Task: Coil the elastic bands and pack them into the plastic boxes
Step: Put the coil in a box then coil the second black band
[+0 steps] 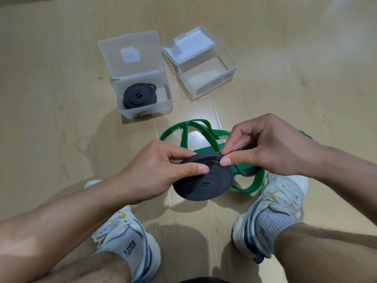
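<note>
My left hand (161, 170) grips a black elastic band (206, 180) wound into a flat coil, thumb on top. At the coil's upper right edge my right hand (263, 144) pinches the band's loose end. A green band (193, 135) lies uncoiled on the floor beneath and behind both hands. Farther back stand two open plastic boxes. The left box (165, 99) holds another coiled black band (139, 97). Nothing shows inside the right box (230, 68).
I sit over a light wooden floor (61, 99). My two white shoes, the left shoe (130, 237) and the right shoe (271, 211), flank the space below the hands. Both box lids are hinged up at the back.
</note>
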Available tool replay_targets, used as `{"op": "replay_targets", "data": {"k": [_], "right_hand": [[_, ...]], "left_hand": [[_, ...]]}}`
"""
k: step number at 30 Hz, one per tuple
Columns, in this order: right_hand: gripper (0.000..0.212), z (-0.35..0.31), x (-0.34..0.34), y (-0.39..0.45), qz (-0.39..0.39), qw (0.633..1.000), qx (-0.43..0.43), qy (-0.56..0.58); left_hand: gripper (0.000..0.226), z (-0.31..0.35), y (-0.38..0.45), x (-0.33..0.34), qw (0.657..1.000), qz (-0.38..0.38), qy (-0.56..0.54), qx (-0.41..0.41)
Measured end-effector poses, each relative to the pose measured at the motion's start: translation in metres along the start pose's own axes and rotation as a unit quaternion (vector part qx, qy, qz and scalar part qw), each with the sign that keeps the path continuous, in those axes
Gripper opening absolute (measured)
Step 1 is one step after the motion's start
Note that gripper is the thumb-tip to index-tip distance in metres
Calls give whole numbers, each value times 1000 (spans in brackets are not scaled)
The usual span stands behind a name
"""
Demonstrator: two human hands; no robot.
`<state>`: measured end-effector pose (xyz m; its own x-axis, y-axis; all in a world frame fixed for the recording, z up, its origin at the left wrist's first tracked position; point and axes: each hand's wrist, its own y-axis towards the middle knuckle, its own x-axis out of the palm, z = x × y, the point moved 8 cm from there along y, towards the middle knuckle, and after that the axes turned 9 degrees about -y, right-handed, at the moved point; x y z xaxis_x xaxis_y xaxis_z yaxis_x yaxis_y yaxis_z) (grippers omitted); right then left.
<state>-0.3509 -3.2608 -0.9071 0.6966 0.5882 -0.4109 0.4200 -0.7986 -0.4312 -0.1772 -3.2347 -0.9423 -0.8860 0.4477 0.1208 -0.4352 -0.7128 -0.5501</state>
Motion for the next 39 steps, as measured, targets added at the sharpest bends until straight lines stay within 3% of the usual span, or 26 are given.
{"op": "replay_targets", "data": {"k": [7,12,19,22,26,28,33,39], "right_hand": [[21,5,-1,1,17,998,-3,55],[25,12,1,0,40,996,12,81],[27,20,-3,-1,112,983,55,134],[23,17,-1,0,91,989,60,101],[19,3,12,4,6,999,29,17],[19,0,15,7,-15,1000,19,0],[24,11,13,14,7,998,40,43],[30,39,13,15,61,961,105,248]], "left_hand": [[28,2,1,1,998,26,-56,-8],[16,-2,0,0,994,55,-92,-24],[32,-6,2,-2,985,67,-148,-64],[15,-9,3,1,992,19,-93,-77],[18,3,5,9,994,-15,102,-20],[17,6,8,9,992,-10,124,-4],[15,-5,9,0,998,36,9,-41],[19,-11,11,-6,987,98,-116,-60]]}}
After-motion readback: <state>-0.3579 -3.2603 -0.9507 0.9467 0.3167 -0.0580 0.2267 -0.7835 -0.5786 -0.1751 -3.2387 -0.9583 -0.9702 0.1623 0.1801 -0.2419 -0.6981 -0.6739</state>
